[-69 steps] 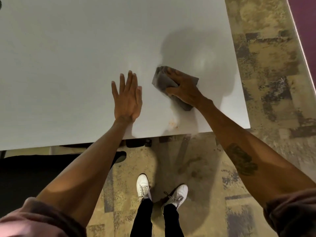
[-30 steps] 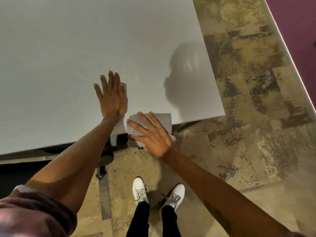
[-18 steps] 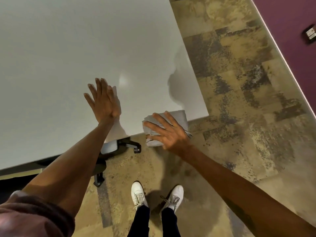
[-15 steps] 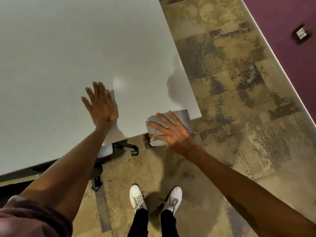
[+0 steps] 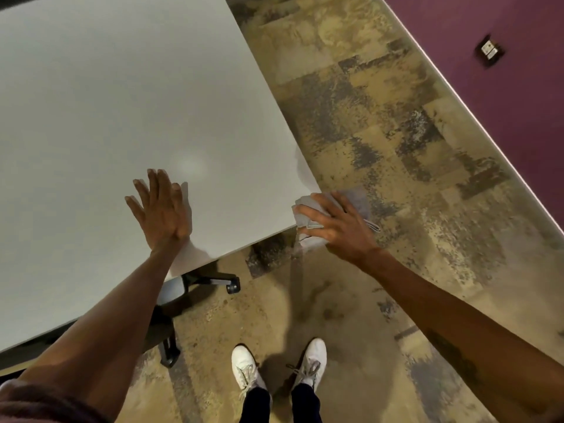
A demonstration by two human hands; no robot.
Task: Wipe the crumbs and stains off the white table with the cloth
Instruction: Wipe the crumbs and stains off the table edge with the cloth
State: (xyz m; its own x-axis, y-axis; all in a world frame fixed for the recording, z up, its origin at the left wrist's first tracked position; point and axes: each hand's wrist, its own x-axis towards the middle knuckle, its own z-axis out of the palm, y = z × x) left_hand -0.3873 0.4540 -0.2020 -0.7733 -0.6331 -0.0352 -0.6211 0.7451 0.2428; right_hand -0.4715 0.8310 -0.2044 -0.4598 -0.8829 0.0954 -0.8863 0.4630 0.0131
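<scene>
Bracing flat on the white surface (image 5: 122, 102) near its front edge, the left hand (image 5: 161, 209) lies palm down with fingers spread and holds nothing; it likely steadies the body while the other arm reaches out to the side. The right hand (image 5: 338, 227) presses the grey cloth (image 5: 305, 212) under spread fingers at the surface's near right corner. Most of the cloth hangs past the edge over the patterned carpet (image 5: 381, 117), which suggests a stroke carried right off the corner so crumbs drop to the floor rather than stay on top. The fingers lie over the cloth rather than closing round it, a hold suited to pushing. No crumbs or stains show on the visible surface. An office chair base (image 5: 195, 285) sits beneath the front edge.
</scene>
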